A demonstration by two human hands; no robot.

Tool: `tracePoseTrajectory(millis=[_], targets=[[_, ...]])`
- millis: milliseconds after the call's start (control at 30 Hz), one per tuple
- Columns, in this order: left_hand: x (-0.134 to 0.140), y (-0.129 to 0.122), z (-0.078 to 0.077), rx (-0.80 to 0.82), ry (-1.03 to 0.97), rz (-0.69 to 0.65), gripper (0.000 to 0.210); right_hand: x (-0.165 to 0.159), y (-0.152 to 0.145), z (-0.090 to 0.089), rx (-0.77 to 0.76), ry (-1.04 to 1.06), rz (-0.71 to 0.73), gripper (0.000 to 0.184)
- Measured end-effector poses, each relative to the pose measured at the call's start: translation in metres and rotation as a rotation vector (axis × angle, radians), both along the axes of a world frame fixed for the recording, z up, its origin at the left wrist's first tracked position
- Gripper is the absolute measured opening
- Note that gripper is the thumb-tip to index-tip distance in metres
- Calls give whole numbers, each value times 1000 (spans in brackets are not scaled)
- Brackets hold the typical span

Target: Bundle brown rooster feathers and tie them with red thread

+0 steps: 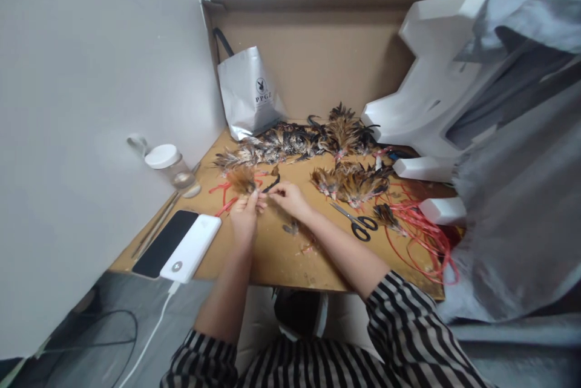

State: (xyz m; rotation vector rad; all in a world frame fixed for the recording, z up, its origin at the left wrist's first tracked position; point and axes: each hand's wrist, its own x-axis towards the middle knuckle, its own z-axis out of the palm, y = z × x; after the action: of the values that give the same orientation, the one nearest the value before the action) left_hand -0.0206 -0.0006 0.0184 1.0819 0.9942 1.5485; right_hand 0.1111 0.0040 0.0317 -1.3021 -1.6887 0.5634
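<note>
My left hand [246,211] is closed round the base of a small bunch of brown feathers [241,180], whose tips fan upward. Close to its right, my right hand [288,199] is pinched, thumb against fingers, near the base of the bunch. What it pinches, perhaps a thin strand, is too small to make out. A dark curved feather [272,183] shows just above the right fingertips. Red plastic strips [223,189] lie behind and beside my left hand. Loose feather scraps [291,228] are on the table beneath my right forearm.
Feather bunches [349,185] and a long feather pile [290,141] lie farther back. Black-handled scissors [358,222] and tangled red strips [422,233] are at right, beside white foam [440,209]. At left are a phone [166,243], white power bank [193,249] and lidded jar [170,164]. A silver bag [249,97] stands behind.
</note>
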Motion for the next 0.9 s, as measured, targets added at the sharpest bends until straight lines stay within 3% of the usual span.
tracePoseTrajectory(millis=[167, 367, 467, 533, 633, 700, 900], targets=[[-28, -11, 1, 27, -87, 172, 26, -57, 25, 6, 41, -474, 70, 21], [-51, -15, 7, 7, -172, 233, 27, -104, 43, -13, -11, -602, 50, 21], [-58, -18, 10, 13, -181, 244, 26, -95, 52, -9, -3, -477, -8, 20], [-62, -17, 11, 14, -222, 227, 25, -79, 55, -1, -37, -98, -103, 17], [-61, -13, 11, -19, -327, 120, 25, -48, 50, 12, -205, 461, -50, 22], [-55, -9, 10, -73, -381, 25, 25, -27, 37, 17, -320, 694, 22, 25], [-17, 0, 9, -198, -415, -235, 17, 9, -10, 13, -529, 1016, 105, 21]])
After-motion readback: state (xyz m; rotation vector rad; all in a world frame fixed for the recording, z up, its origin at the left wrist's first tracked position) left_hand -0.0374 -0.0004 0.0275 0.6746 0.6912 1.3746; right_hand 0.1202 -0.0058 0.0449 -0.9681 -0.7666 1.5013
